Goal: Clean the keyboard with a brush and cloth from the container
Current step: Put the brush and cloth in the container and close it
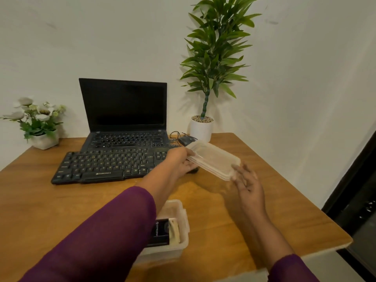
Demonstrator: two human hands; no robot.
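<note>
Midair, left hand (180,162) grips lid (213,157).

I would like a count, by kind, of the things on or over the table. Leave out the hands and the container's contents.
Potted plants: 2 (flowers, tall plant)
Laptop: 1
Separate keyboard: 1
Mouse: 1
Container: 1
Lid: 1
Total: 7
</note>
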